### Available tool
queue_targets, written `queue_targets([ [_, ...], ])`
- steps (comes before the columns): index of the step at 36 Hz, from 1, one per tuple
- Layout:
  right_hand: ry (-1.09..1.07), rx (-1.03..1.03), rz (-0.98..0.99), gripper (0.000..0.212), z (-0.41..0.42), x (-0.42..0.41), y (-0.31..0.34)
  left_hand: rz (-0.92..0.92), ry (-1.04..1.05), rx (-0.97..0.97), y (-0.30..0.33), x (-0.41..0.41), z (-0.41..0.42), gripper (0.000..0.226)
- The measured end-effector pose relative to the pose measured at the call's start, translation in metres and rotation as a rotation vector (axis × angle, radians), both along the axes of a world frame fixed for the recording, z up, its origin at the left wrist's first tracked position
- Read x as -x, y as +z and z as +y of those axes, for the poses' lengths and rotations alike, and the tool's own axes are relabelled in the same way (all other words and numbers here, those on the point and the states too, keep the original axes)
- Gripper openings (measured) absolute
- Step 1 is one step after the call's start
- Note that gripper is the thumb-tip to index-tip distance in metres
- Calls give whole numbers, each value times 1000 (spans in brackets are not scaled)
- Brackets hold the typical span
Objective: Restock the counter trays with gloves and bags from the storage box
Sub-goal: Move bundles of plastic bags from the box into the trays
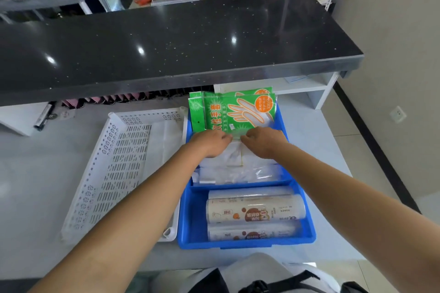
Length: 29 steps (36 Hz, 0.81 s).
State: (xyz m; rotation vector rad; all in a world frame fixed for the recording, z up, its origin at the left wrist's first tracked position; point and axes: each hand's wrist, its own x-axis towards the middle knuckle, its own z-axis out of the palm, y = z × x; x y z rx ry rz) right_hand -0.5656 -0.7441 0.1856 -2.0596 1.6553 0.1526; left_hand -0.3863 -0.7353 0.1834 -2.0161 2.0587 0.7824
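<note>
Over blue tray (307, 228) | glove pack (235, 112) edge pinched | both hands' fingers (226, 137)

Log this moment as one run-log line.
left hand: pinching green glove packs | right hand: same | location: far compartment of blue box | near compartment: rolls | white tray: left of box

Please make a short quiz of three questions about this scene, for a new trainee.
1. True or false: both hands touch the green glove packs.
2. Which holds the rolls? A) white tray B) near compartment of the blue box C) black counter
3. What lies left of the blue box?

Key:
1. True; left hand and right hand pinch the packs' lower edge.
2. B
3. The white tray.
</note>
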Motion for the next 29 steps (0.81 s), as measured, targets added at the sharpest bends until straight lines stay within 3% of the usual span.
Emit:
queue_targets([
  [4, 27, 298, -110, 42, 19, 23, 8, 60, 35, 219, 8, -10, 19, 46],
  [7, 59, 399, -220, 43, 39, 40, 9, 110, 51, 395, 12, -11, 42, 49],
  [15, -31, 317, -356, 51, 98, 59, 22, 354, 307, 423, 7, 11, 139, 55],
  [20, -44, 224, -426, 56, 126, 61, 26, 333, 404, 382, 17, 22, 186, 65],
  [29, 119, 109, -593, 55, 147, 51, 28, 231, 642, 316, 33, 23, 252, 68],
])
